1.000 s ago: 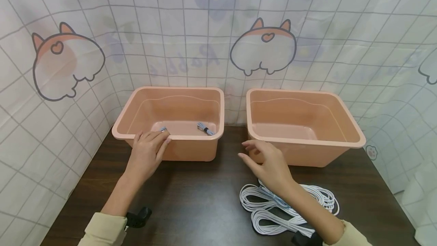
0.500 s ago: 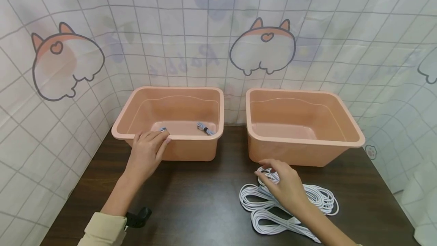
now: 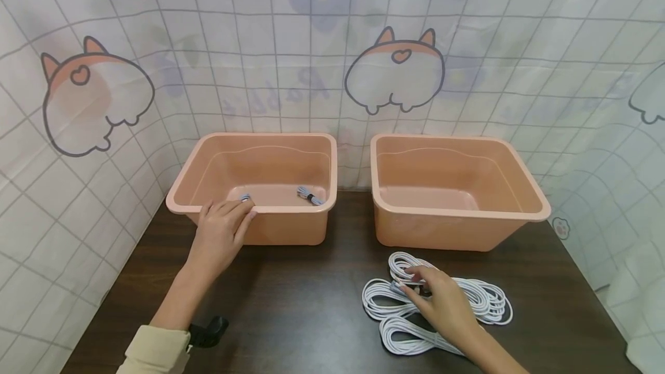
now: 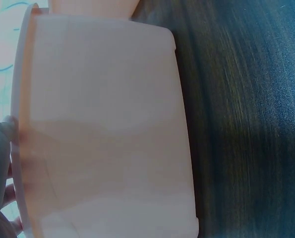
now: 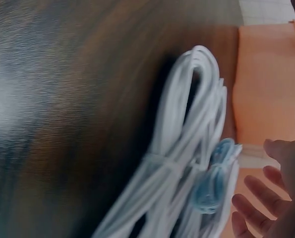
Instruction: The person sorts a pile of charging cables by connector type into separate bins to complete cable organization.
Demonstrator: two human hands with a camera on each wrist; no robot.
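My left hand (image 3: 220, 235) holds the front rim of the left peach plastic bin (image 3: 286, 227), its fingers hooked over the edge. Inside lie a small tied blue-grey cable (image 3: 310, 195) and part of another blue-grey bundle (image 3: 246, 197). Over a pile of coiled white cables (image 3: 405, 336) on the tabletop is my right hand (image 3: 444, 307), its fingers spread and slightly bent. Among the white coils lies a small light-blue cable bundle (image 5: 211, 178); in the right wrist view the fingers are apart from it. In the head view the hand hides part of the pile.
A second peach bin (image 3: 457, 229) stands at the right, just behind the cable pile. Both bins sit on a dark wood table (image 3: 291, 310) against a white grid-patterned curtain (image 3: 270, 62).
My right hand has moved from the right bin's front down and toward me, onto the cable pile. The left hand stays on the rim. The head view shifted slightly.
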